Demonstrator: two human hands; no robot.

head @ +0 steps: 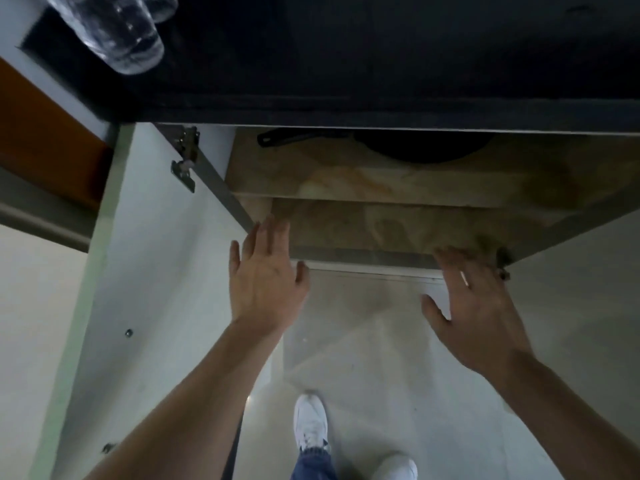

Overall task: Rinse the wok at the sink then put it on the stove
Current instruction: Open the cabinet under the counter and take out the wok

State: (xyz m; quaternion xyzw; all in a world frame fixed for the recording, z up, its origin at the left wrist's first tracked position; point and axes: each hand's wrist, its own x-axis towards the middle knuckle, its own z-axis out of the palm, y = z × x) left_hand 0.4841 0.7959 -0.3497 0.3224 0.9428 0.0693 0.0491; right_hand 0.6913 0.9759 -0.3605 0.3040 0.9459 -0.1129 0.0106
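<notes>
Reaching toward an open low cupboard, both hands are empty with fingers spread: the left hand (266, 278) near the left edge of the cupboard floor, the right hand (474, 306) at its right front corner, blurred. The black round wok with a long dark handle (408, 147) lies far back on the tan marbled cupboard shelf (381, 181), under the dark worktop (346, 64). The pale open cupboard door (149, 254) stands at left. Two clear glass tumblers (117, 32) sit on the worktop's far left. White shoes (311, 424) show on the pale floor.
</notes>
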